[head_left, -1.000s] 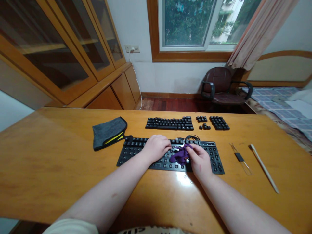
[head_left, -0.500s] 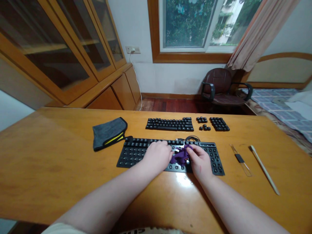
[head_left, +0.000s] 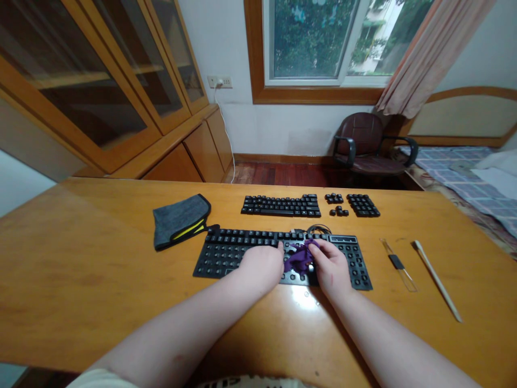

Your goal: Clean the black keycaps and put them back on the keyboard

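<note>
- The purple cloth point(head_left: 299, 261) in your work lies bunched on the keyboard point(head_left: 220, 257), right of its middle.
- Your right hand point(head_left: 333, 268) has thumb and fingers closed in a pinch on that cloth, over the keyboard's right half.
- Your left hand point(head_left: 262, 265) is over the keyboard's middle, fingers mostly curled, one digit reaching toward the far rows; you cannot tell whether it grips anything.
- Beyond the keyboard sit a large block of keycaps point(head_left: 280, 206) and, farther right, a number-pad block point(head_left: 363, 205).
- A folded grey cloth point(head_left: 181, 218) lies just left of the keyboard.
- Right of the keyboard lie a wire tool point(head_left: 396, 262), then a brush point(head_left: 438, 283).
</note>
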### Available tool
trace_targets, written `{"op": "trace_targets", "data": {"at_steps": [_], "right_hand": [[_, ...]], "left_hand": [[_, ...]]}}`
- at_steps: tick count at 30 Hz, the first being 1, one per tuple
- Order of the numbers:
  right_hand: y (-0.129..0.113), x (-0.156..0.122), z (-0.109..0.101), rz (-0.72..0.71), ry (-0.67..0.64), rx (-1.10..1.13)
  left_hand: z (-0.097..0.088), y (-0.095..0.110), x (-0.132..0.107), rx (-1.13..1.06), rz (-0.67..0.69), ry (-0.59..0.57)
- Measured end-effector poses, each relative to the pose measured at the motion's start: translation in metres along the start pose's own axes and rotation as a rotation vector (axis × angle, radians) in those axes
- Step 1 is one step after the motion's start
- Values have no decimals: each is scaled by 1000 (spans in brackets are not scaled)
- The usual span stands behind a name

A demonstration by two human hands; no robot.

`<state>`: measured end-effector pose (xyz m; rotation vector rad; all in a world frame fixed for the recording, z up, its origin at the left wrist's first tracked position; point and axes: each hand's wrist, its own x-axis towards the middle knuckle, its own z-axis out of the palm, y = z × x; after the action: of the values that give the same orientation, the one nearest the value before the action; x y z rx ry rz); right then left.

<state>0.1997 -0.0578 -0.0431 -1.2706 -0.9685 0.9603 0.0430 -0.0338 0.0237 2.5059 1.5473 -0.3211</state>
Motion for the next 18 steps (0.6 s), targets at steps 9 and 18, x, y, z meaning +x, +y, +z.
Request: {"op": "trace_targets", "data": {"at_steps": [9,18], "right_hand": [[0,1,0,20,-28,30],[-5,0,1,7,-53,4]], "left_hand": [[1,-11,7,-92,1,147],[-27,-32,91,-283,63,242]]}}
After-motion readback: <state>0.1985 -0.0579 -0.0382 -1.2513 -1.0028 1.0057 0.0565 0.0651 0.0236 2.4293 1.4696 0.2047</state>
